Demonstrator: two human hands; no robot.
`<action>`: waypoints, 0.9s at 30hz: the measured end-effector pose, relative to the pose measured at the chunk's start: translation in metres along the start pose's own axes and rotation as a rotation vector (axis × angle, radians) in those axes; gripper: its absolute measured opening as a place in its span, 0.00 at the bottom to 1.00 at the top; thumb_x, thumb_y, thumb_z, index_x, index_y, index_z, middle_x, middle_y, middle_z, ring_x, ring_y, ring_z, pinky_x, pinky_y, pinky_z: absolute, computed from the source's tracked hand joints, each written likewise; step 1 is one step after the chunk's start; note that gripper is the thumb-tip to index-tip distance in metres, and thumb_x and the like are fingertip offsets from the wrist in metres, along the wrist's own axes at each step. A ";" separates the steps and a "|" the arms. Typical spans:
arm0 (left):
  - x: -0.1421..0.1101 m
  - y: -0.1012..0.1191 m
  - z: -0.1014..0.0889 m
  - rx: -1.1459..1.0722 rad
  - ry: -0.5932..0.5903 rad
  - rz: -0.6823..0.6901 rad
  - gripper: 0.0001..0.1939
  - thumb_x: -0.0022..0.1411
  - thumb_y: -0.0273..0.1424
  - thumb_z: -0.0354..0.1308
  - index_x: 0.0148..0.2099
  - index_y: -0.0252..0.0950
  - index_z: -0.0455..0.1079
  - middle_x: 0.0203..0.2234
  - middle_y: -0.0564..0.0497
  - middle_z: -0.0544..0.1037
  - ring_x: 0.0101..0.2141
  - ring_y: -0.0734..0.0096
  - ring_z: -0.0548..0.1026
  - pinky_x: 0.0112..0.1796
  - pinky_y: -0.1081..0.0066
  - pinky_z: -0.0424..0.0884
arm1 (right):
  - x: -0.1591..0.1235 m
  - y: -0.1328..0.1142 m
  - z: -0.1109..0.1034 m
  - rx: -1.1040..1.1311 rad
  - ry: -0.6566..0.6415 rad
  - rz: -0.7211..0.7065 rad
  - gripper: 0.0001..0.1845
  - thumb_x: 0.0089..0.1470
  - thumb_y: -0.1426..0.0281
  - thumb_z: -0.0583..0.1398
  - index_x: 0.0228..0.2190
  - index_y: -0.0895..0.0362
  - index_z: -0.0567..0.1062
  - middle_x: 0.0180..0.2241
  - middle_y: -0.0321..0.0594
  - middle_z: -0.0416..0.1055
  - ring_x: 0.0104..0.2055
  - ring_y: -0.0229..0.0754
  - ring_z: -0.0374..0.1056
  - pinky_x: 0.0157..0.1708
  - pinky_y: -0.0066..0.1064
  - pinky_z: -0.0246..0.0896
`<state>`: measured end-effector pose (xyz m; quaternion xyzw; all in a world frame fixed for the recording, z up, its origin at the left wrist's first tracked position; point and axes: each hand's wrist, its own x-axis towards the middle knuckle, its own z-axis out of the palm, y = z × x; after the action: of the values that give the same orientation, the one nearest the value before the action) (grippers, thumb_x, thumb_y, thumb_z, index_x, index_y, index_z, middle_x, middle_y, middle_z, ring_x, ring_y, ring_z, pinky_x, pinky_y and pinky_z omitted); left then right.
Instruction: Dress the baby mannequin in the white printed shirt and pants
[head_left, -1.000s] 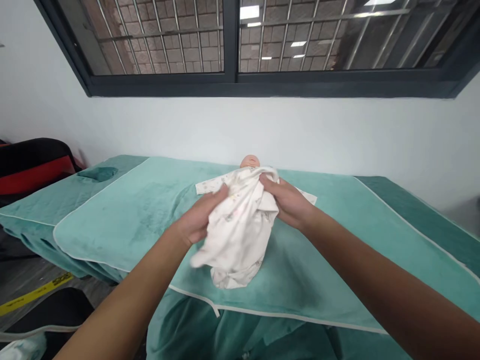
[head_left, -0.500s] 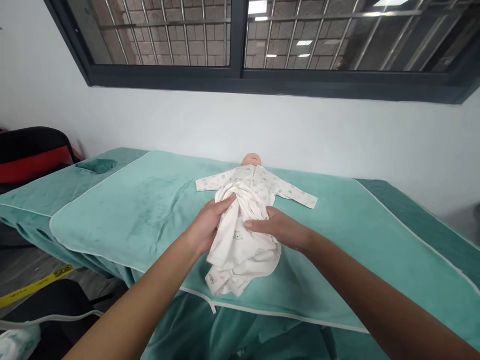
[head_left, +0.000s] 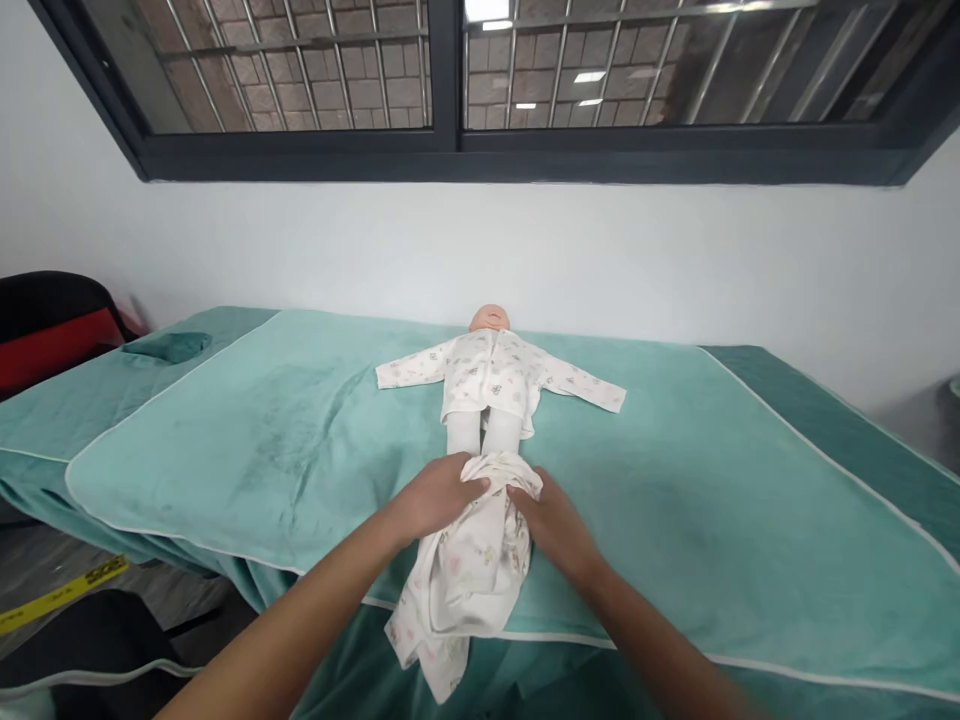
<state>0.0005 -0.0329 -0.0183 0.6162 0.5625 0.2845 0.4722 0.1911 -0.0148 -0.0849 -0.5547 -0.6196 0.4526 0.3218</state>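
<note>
A baby doll (head_left: 491,380) lies on its back on a teal towel (head_left: 255,440), arms spread, wearing a white printed top. Its pale legs are bare below the top. Bunched white printed baby trousers (head_left: 465,565) cover the doll's feet and hang over the towel's front edge. My left hand (head_left: 435,495) grips the left side of the trousers' waistband, fingers curled. My right hand (head_left: 551,520) grips the right side of the same waistband.
The towel covers a teal-sheeted massage bed (head_left: 840,400) against a white wall under a barred window (head_left: 450,80). A black and red seat (head_left: 52,330) stands at the left. Yellow tape (head_left: 60,595) marks the floor at lower left.
My hands have pulled the white trousers down from the doll's chest to its feet, baring the legs. The doll now lies flat with its top uncovered.
</note>
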 end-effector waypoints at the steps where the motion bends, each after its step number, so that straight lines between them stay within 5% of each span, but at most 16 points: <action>1: 0.000 0.003 -0.001 0.024 -0.028 0.010 0.19 0.58 0.44 0.58 0.46 0.37 0.76 0.46 0.44 0.79 0.50 0.46 0.73 0.49 0.58 0.66 | 0.000 0.000 0.000 0.030 0.003 -0.009 0.17 0.54 0.57 0.58 0.41 0.53 0.74 0.41 0.44 0.76 0.48 0.57 0.70 0.50 0.49 0.61; 7: -0.009 0.022 -0.009 -0.215 -0.320 -0.015 0.25 0.59 0.39 0.61 0.57 0.41 0.69 0.54 0.47 0.75 0.53 0.55 0.72 0.51 0.62 0.66 | -0.002 -0.001 -0.005 0.335 -0.096 -0.067 0.22 0.53 0.54 0.60 0.45 0.52 0.76 0.49 0.43 0.75 0.53 0.54 0.68 0.55 0.46 0.59; 13: 0.006 0.027 -0.015 -0.385 -0.388 -0.033 0.26 0.53 0.35 0.67 0.54 0.38 0.72 0.49 0.46 0.77 0.49 0.58 0.74 0.48 0.65 0.67 | -0.002 -0.009 -0.010 0.637 -0.071 0.077 0.26 0.51 0.52 0.62 0.48 0.51 0.73 0.47 0.45 0.75 0.45 0.54 0.72 0.43 0.43 0.68; 21: 0.049 0.026 -0.003 -0.399 0.072 0.041 0.19 0.52 0.42 0.65 0.42 0.35 0.73 0.36 0.49 0.78 0.40 0.62 0.74 0.41 0.67 0.67 | 0.034 -0.007 0.000 0.515 0.207 -0.014 0.30 0.54 0.49 0.56 0.52 0.55 0.71 0.49 0.47 0.73 0.50 0.54 0.69 0.47 0.42 0.65; 27: 0.083 0.023 0.005 -0.245 0.319 0.173 0.15 0.52 0.40 0.63 0.38 0.36 0.72 0.36 0.50 0.77 0.41 0.63 0.72 0.42 0.70 0.65 | 0.069 -0.003 -0.009 0.323 0.289 -0.086 0.23 0.53 0.51 0.56 0.41 0.55 0.71 0.41 0.43 0.74 0.43 0.49 0.67 0.46 0.38 0.62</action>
<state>0.0322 0.0479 -0.0145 0.5474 0.5362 0.4841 0.4224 0.1854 0.0547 -0.0860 -0.5280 -0.5097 0.4478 0.5108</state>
